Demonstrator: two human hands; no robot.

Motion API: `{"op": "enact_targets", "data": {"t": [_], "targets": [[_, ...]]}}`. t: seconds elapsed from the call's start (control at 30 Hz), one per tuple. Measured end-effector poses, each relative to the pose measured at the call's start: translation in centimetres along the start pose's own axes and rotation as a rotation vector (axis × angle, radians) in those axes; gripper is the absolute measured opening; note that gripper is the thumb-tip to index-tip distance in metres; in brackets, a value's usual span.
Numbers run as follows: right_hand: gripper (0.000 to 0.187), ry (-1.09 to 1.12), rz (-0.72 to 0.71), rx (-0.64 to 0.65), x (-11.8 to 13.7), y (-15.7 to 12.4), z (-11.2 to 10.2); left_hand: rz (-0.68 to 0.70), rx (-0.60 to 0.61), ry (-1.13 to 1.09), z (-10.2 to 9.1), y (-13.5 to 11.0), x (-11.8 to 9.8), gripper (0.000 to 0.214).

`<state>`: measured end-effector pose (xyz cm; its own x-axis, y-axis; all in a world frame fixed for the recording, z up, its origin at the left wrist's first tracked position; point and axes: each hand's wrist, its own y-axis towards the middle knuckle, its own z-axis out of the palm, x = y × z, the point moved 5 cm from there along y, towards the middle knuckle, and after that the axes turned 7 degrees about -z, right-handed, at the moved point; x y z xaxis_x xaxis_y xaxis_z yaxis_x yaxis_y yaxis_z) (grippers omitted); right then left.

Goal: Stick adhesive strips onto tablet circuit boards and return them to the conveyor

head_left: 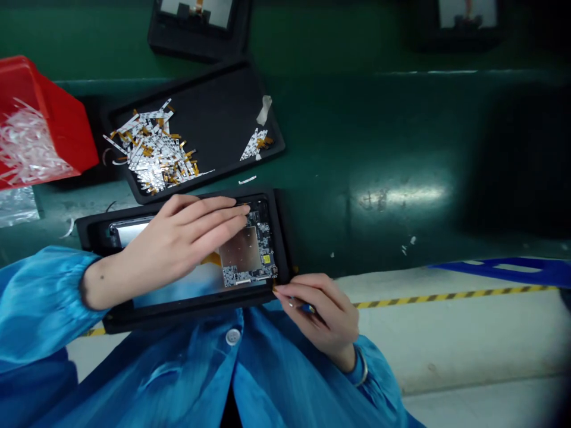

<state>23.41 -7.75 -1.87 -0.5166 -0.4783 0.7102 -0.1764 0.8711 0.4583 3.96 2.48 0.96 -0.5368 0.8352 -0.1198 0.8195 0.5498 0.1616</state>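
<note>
An opened tablet with a bare circuit board [250, 252] lies in a black holder tray [178, 309] at the near edge of the green belt. My left hand [178, 241] rests flat on it, fingers stretched out toward the board's top edge. My right hand [319, 312] sits at the tray's near right corner, fingers pinched round a thin tool [298, 304] whose tip touches the tablet's corner. Both arms wear blue sleeves.
A second black tray [214, 119] behind holds a heap of small white and orange flex strips [151, 151]. A red bin [49, 119] of clear scraps stands at the left. Two more trays with tablets [196, 24] ride the belt farther back. A yellow-black striped line [446, 295] marks the bench edge.
</note>
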Motion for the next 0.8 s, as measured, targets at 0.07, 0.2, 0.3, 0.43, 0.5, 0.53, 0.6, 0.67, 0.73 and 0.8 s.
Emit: {"op": "enact_targets", "data": {"t": [0.07,0.2,0.3,0.43,0.5,0.53,0.6,0.67,0.73,0.8], "targets": [[0.016,-0.038,-0.071,0.018,0.2,0.2,0.3,-0.084,0.023,-0.112,0.0,0.1,0.6,0.034],[0.009,-0.087,-0.153,0.042,0.4,0.7,0.5,-0.239,0.081,-0.304,-0.1,0.4,1.7,0.033],[0.009,-0.090,-0.161,0.050,0.3,0.8,0.4,-0.296,0.055,-0.290,-0.4,0.3,1.6,0.033],[0.013,-0.121,-0.187,0.075,0.4,0.9,0.3,-0.117,0.012,-0.036,-0.6,0.3,-0.9,0.033],[0.013,-0.153,-0.232,0.080,0.6,1.0,0.2,-0.063,-0.038,-0.007,-0.7,0.6,-2.0,0.028],[0.012,-0.175,-0.249,0.085,0.7,1.0,0.2,-0.047,-0.050,-0.031,-0.6,0.9,-2.5,0.026],[0.010,-0.214,-0.273,0.092,1.0,1.0,0.2,-0.030,-0.017,-0.134,0.0,1.4,-3.1,0.025],[0.009,-0.234,-0.282,0.099,1.1,1.0,0.2,-0.025,0.058,-0.236,0.8,2.0,-3.5,0.025],[0.010,-0.237,-0.278,0.106,1.1,0.9,0.3,-0.035,0.107,-0.302,1.5,2.5,-3.6,0.020],[0.011,-0.221,-0.253,0.111,1.0,0.8,0.3,-0.038,0.120,-0.329,1.8,2.8,-3.7,0.014]]}}
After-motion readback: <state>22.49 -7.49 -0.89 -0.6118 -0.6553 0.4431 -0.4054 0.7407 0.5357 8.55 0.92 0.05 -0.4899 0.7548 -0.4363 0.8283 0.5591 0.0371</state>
